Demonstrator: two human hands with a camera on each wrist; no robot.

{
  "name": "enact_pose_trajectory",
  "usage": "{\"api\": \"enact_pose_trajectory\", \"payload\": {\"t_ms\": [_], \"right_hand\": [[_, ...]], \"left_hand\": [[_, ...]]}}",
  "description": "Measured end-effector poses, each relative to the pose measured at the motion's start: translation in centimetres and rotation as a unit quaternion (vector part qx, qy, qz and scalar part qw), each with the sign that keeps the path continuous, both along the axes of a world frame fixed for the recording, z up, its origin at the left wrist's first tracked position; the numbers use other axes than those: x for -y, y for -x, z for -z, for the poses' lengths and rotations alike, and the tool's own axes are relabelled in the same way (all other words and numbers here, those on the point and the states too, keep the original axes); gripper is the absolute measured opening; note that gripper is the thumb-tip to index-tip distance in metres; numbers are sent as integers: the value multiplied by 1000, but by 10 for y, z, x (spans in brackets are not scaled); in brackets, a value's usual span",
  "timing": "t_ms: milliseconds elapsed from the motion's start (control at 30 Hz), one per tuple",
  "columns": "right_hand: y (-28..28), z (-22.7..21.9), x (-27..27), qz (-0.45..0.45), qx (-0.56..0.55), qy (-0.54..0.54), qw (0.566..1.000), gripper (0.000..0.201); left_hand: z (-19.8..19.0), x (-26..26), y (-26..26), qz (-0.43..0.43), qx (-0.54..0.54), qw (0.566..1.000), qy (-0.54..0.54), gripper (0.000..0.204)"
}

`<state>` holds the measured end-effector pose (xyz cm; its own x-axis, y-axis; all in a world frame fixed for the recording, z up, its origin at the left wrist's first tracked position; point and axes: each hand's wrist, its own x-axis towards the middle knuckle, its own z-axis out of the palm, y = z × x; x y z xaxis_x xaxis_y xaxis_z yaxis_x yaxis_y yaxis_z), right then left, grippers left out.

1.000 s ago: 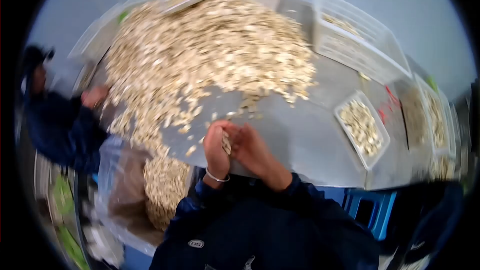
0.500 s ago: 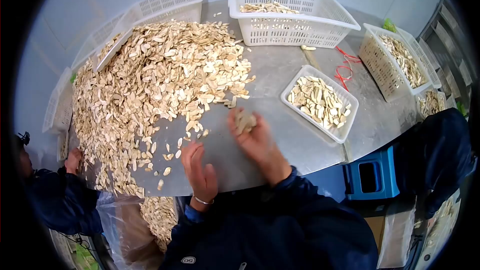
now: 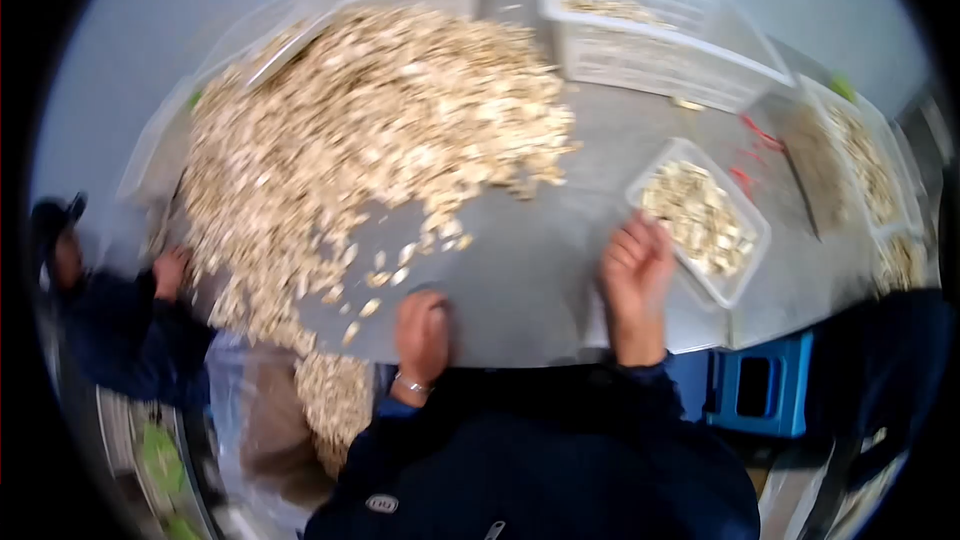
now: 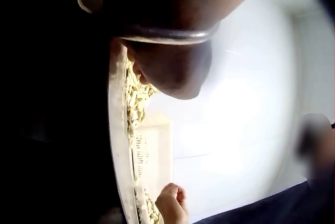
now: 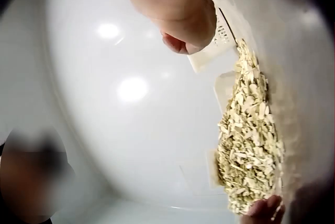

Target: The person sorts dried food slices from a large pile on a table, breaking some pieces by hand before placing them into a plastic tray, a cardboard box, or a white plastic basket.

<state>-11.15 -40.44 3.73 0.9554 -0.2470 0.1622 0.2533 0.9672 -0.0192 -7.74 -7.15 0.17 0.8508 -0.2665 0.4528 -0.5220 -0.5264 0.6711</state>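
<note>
My right hand (image 3: 637,280) is at the near left rim of a small white tray (image 3: 765,230), fingertips overlapping the rim. Its fingers are loosely bent, and no slices show in it. Inside the tray lie pale flat slices (image 3: 700,215), like dried mushroom or root pieces. At the table's front edge my left hand (image 3: 422,337), wearing a bracelet (image 3: 410,384), stays loosely curled with nothing visible in it. Several loose slices lie just beyond it. A wide heap of slices (image 3: 380,110) covers the left and back of the metal table (image 3: 530,270).
White perforated baskets stand along the back, one basket (image 3: 660,65) with slices inside. Another basket (image 3: 815,175) is at right, near red string (image 3: 762,135). A blue stool (image 3: 760,385) is below the table. At left another person (image 3: 130,315) reaches into the heap. A plastic-lined bag (image 3: 240,420) holds more slices.
Both hands were together around some slices; then they parted. The right hand carried slices rightward to the tray and now shows none. The left hand has drawn back to the table edge.
</note>
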Motion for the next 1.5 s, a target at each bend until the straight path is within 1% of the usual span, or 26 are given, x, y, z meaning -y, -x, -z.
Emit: {"api": "enact_pose_trajectory", "payload": {"t_ms": [33,67,100,133,167,200,233,267,333,400,433,467,500,533,600,667,733,933,967,1033,1067,1100,1200,1233,1333,1500], "right_hand": [[12,-6,-11,-26,-26,4,999,20],[28,-20,-17,-50,-48,13,997,22],[44,-21,-18,-69,-74,77,992,26],[63,-6,-15,-84,-77,157,981,29],[88,6,-13,-82,-147,275,947,37],[107,7,-14,-97,-113,401,904,44],[125,10,-12,-154,-111,415,890,45],[148,27,-8,-156,-124,429,881,44],[184,43,3,-259,-127,372,882,43],[231,89,17,-256,-190,260,911,38],[253,110,22,-242,-316,170,902,34],[276,137,29,-220,-434,79,870,31],[311,201,50,-236,-461,98,850,28],[319,218,52,-214,-538,105,808,28],[317,240,40,-188,-645,155,724,28],[298,252,32,-195,-659,212,695,28],[265,254,20,-203,-652,263,682,28],[180,280,-9,-228,-591,384,672,29],[168,285,-15,-228,-586,406,663,29],[144,294,-26,-236,-568,442,652,29],[132,299,-31,-241,-561,458,646,29],[120,303,-37,-243,-556,473,639,29],[95,316,-52,-252,-552,508,612,29],[88,321,-57,-255,-551,520,601,30],[69,333,-71,-260,-554,546,572,30],[55,343,-86,-276,-560,582,521,30]], "left_hand": [[-5,2,0,18,51,998,11,9],[0,-4,1,33,43,998,8,5],[4,-7,1,52,35,998,6,8],[-1,-8,3,62,38,997,16,14],[-6,-8,3,77,40,996,28,19],[-8,-8,4,74,37,996,29,22],[-9,-7,4,74,34,996,30,26],[-11,-7,3,77,30,996,33,30],[-12,-7,2,64,3,997,32,34],[-14,-8,1,64,-8,998,21,36],[-15,-9,0,67,-3,998,9,36],[-16,-8,0,71,3,997,-1,36],[-13,-8,0,75,8,997,3,36],[-12,-6,0,78,8,997,3,36],[-13,-5,1,76,10,997,-3,36],[-15,-4,4,70,17,997,-24,36],[-18,0,4,68,30,996,-54,36],[-20,8,6,94,71,983,-138,31],[-16,5,5,124,67,978,-154,25],[-12,-7,-5,249,72,948,-184,18],[-15,-14,-17,307,79,927,-201,15],[-20,-25,-29,366,110,890,-249,15],[-46,-43,-48,416,81,842,-334,24],[-36,-46,-51,421,91,851,-300,30],[-16,-48,-60,445,87,848,-275,32],[-17,-49,-76,492,48,822,-282,34]]}}
